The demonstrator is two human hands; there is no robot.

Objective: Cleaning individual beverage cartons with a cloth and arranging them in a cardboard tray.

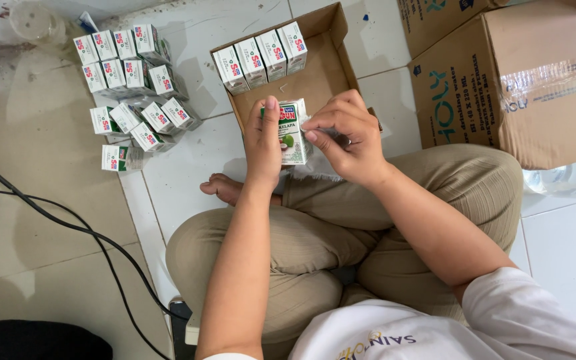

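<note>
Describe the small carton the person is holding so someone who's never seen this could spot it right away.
Start at the shallow cardboard tray on the tiled floor in front of the seated person's knees. Just below its near edge, the left hand and right hand hold one small white and green carton upright between them. Unlike the four cartons standing in the tray, it is lifted off the floor.

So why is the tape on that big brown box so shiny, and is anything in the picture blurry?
In the head view, light bounces off the clear tape on the cardboard box, making white glare. The hands, left and right, and the small carton look sharp; the picture edges bend slightly and the far top-left corner is a bit washed out.
</note>
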